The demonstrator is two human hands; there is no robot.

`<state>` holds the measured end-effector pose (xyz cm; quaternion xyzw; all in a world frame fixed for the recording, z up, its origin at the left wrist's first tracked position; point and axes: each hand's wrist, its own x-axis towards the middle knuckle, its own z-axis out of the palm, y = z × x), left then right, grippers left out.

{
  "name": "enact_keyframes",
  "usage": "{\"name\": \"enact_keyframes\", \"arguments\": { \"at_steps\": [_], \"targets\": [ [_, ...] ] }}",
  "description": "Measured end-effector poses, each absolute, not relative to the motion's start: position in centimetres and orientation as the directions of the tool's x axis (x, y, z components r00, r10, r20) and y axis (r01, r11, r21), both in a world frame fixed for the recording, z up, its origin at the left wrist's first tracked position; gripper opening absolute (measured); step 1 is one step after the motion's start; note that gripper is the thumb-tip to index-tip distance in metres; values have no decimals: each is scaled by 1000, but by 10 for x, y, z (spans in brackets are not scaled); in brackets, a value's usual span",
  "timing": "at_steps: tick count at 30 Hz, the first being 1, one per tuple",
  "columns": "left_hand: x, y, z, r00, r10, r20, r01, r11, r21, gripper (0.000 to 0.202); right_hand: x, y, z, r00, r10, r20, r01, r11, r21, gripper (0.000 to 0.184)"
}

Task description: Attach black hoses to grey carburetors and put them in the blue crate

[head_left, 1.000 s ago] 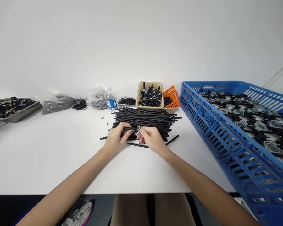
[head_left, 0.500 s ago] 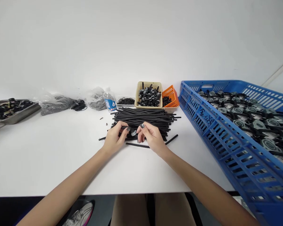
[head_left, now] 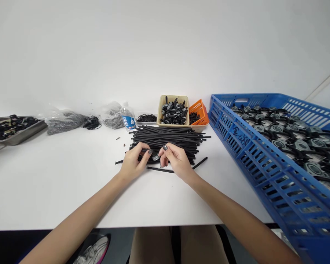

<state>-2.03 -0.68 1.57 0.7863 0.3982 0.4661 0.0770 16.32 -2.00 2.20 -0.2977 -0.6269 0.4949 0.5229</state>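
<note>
Between my two hands sits a small black fitting with a grey round end [head_left: 155, 157]. My left hand [head_left: 134, 160] is closed, thumb and fingers pinching its black part. My right hand [head_left: 176, 160] is closed too, its fingertips pressed together at the grey end; my fingers hide much of the piece. Both hands are over the near side of a pile of black rubber tubes [head_left: 167, 138]. One loose black tube [head_left: 159, 169] lies in front of the pile, passing partly behind my right hand.
A cream bin [head_left: 159, 110] of similar grey-and-black fittings and an orange basket [head_left: 202, 110] stand behind the pile. A large blue crate [head_left: 253, 157] of assembled parts fills the right. Along the wall are a bottle [head_left: 129, 119], plastic bags [head_left: 63, 121] and a metal tray [head_left: 27, 134].
The fitting's grey end has turned slightly between my fingers, and my right fingertips have shifted a little. Everything else stays put.
</note>
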Motion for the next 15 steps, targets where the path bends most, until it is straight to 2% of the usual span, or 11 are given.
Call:
{"name": "enact_keyframes", "arguments": {
  "at_steps": [5,11,15],
  "targets": [
    [-19,-7,17,237,680,694,574,-674,465,14,163,-18,20,-282,895,346,-137,319,-938,44],
    [-20,-7,19,232,681,695,605,-660,445,15,160,-17,18,-234,918,319,-156,289,-945,22],
    [-25,-8,18,224,686,692,625,-646,438,15,159,-16,15,-220,912,347,-137,323,-936,15]
  ]
}}
